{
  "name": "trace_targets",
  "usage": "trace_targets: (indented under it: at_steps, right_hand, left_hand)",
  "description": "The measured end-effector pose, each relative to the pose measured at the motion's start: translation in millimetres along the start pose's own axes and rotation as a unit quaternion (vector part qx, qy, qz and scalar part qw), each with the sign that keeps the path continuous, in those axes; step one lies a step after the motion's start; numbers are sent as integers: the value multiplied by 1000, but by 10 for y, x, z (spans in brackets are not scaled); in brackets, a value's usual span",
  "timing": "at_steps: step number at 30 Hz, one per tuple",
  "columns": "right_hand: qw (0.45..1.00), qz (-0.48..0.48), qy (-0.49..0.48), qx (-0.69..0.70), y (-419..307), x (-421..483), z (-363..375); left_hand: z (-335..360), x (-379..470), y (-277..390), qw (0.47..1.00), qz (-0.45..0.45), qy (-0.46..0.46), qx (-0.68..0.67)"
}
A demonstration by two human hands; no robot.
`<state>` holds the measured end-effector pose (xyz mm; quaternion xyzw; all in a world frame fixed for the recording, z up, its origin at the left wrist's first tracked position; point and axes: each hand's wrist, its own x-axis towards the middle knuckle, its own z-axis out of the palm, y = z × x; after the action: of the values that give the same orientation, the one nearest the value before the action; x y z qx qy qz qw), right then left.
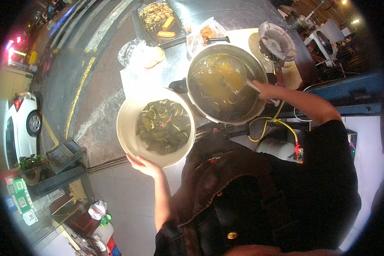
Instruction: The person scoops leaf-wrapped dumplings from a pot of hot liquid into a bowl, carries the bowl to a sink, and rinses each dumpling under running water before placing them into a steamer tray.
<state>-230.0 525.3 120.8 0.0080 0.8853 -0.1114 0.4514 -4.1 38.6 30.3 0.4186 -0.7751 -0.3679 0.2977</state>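
Note:
My left hand (144,166) holds the near side of a white round bucket (123,128), with the fingers spread against its outer wall. Inside the bucket lie several dark green leaf-wrapped dumplings (163,126) tied with pale string; one string looks red. My right hand (266,90) grips the handle of a large ladle (252,85). The ladle's round bowl is down in a wide metal pot (208,119) of cloudy yellowish liquid (214,76). Bucket and pot are side by side, the pot to the right. How deep the ladle reaches is hard to tell.
Behind them are a dark tray (150,35) of fried food, plastic bags (140,56), a bag of brown food (207,33) and a burner-like metal ring (276,41). A yellow hose (259,119) runs to a gas cylinder (273,150). A glass counter (57,198) stands lower left.

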Motion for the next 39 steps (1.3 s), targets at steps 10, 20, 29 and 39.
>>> trace_targets:
  at_steps: [10, 20, 29, 39]
  right_hand:
    - [964, -13, -92, 249, 385, 317, 417]
    - [885, -58, -185, 424, 244, 218, 751]
    - [832, -68, -85, 544, -449, 650, 1004]
    - [825, -131, -114, 538, -419, -21, 1183]
  left_hand:
    - [-1, -4, 8, 1000, -11, -4, -13]
    - [-18, -13, 28, 1000, -2, -12, -3]
    - [-14, 10, 13, 1000, 4, -10, -1]
    - [-12, 15, -47, 1000, 12, -10, -12]
